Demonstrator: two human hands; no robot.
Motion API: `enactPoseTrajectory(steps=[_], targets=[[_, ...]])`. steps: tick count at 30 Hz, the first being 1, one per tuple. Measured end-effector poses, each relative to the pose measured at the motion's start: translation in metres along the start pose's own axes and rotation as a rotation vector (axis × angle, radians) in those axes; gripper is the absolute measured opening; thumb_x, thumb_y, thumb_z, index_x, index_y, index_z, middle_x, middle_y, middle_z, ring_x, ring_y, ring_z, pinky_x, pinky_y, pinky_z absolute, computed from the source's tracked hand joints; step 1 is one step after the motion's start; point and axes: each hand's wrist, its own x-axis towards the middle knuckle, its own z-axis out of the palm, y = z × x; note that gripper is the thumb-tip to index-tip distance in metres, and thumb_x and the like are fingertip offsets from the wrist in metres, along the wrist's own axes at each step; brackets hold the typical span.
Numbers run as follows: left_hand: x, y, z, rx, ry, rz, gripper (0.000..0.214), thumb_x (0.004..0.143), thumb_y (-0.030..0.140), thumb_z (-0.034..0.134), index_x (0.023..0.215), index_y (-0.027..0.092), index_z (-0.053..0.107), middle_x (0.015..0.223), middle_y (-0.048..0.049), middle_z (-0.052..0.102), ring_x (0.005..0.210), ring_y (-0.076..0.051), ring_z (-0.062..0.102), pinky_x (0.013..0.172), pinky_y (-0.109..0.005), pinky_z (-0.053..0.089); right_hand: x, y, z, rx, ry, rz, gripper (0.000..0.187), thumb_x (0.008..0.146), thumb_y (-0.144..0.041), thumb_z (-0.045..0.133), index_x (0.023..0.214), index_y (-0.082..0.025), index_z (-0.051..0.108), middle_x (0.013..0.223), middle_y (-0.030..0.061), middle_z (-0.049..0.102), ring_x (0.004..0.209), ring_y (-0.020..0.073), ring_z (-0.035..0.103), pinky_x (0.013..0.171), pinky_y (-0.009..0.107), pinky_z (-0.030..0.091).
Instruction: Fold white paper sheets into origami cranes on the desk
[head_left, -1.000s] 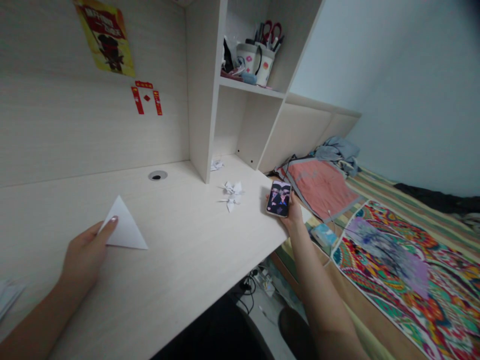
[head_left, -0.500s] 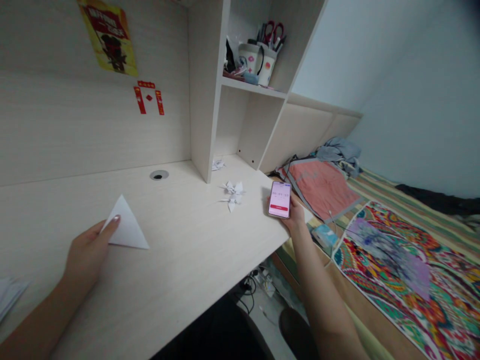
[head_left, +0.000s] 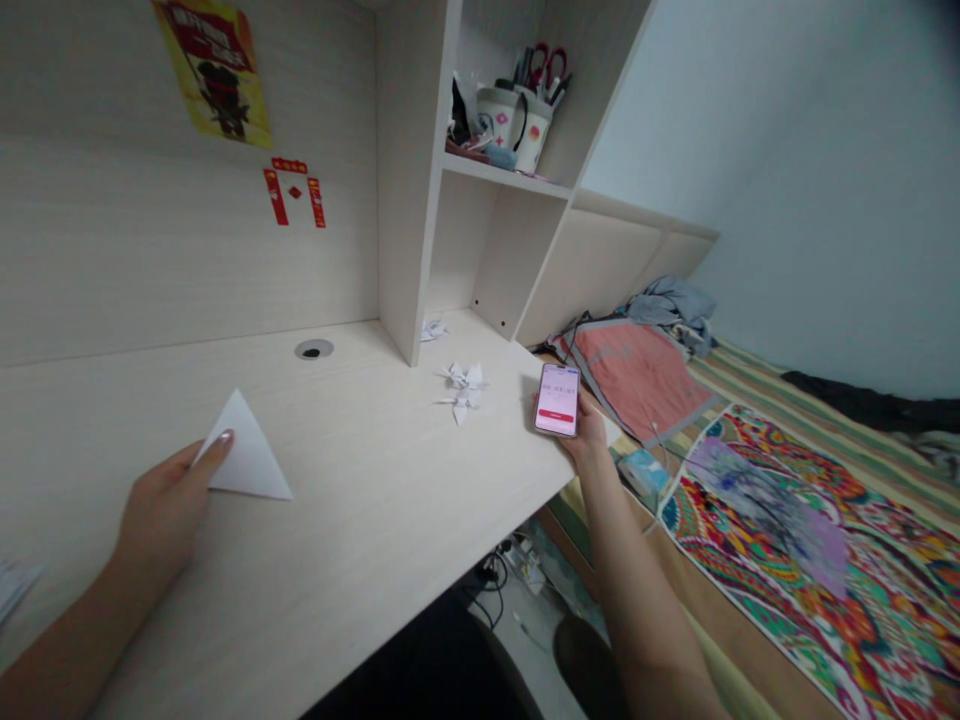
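My left hand (head_left: 161, 510) rests on the pale wooden desk (head_left: 360, 500) with its fingers on the left corner of a white paper folded into a triangle (head_left: 244, 455). My right hand (head_left: 585, 435) grips a phone (head_left: 558, 399) near the desk's right edge; its screen glows pinkish white with a red bar. Small folded white paper figures (head_left: 463, 388) lie on the desk just left of the phone.
A shelf unit holds mugs with scissors and pens (head_left: 521, 105). Another paper scrap (head_left: 433, 329) lies in the lower cubby. A cable hole (head_left: 313, 349) is in the desk. To the right is a bed with a colourful patterned cover (head_left: 787, 530) and clothes (head_left: 645, 365).
The phone screen changed from a dark picture to a pinkish white page. Both hands stayed almost still; the view shifted slightly.
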Motion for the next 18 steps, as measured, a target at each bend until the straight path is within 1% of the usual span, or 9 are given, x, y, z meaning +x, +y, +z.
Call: enactPoseTrajectory(steps=[3,8,11,12,14,16,18], targets=[[0.003,-0.002,0.0,0.029,0.002,0.006,0.039,0.067,0.046,0.055,0.092,0.02,0.07,0.074,0.0023,0.068,0.078,-0.021,0.059,0.075,-0.029,0.046,0.0,0.0,0.0,-0.005,-0.004,0.004,0.038,0.091,-0.039,0.031,0.114,-0.02,0.055,0.106,0.0059,0.067,0.089,0.0225,0.066,0.089,0.049,0.044],[0.01,-0.011,0.0,0.107,0.002,0.035,0.041,0.067,0.05,0.054,0.093,0.023,0.069,0.078,0.0031,0.07,0.077,-0.021,0.062,0.074,-0.031,0.047,0.001,0.0,0.0,0.001,0.002,-0.001,0.039,0.091,-0.039,0.031,0.113,-0.02,0.056,0.102,0.0068,0.068,0.089,0.0243,0.066,0.086,0.049,0.046],[0.009,-0.011,0.0,0.174,0.0,0.043,0.042,0.066,0.055,0.051,0.089,0.024,0.069,0.073,0.0042,0.071,0.074,-0.024,0.064,0.068,-0.033,0.049,0.002,0.001,-0.001,-0.001,0.008,-0.005,0.038,0.09,-0.038,0.032,0.112,-0.019,0.056,0.101,0.0074,0.069,0.088,0.0237,0.066,0.086,0.049,0.046],[0.007,-0.01,0.0,0.174,0.019,0.036,0.043,0.066,0.057,0.049,0.087,0.025,0.068,0.07,0.0052,0.071,0.074,-0.025,0.065,0.064,-0.034,0.049,0.002,0.001,-0.001,-0.002,0.009,-0.007,0.038,0.09,-0.038,0.032,0.112,-0.019,0.056,0.101,0.0074,0.069,0.088,0.0236,0.066,0.086,0.049,0.046],[0.003,-0.007,-0.001,0.141,0.0,0.088,0.043,0.069,0.06,0.043,0.087,0.029,0.066,0.074,0.0101,0.072,0.084,-0.026,0.065,0.06,-0.033,0.05,0.002,0.001,-0.001,-0.002,0.01,-0.011,0.038,0.09,-0.038,0.032,0.111,-0.019,0.057,0.102,0.007,0.069,0.089,0.0237,0.066,0.087,0.049,0.046],[0.001,-0.005,-0.001,0.116,-0.02,0.13,0.04,0.069,0.058,0.044,0.085,0.029,0.066,0.076,0.0113,0.072,0.092,-0.03,0.064,0.054,-0.031,0.048,0.001,0.001,-0.001,-0.004,0.011,-0.014,0.038,0.09,-0.039,0.032,0.112,-0.02,0.057,0.101,0.0066,0.069,0.089,0.024,0.066,0.087,0.05,0.046],[0.002,-0.006,-0.002,0.045,-0.078,0.039,0.037,0.068,0.056,0.045,0.087,0.03,0.065,0.075,0.013,0.071,0.1,-0.032,0.06,0.047,-0.026,0.045,0.001,0.001,0.0,-0.008,0.014,-0.013,0.039,0.09,-0.039,0.032,0.111,-0.019,0.057,0.1,0.0067,0.069,0.089,0.0243,0.066,0.087,0.049,0.046]])
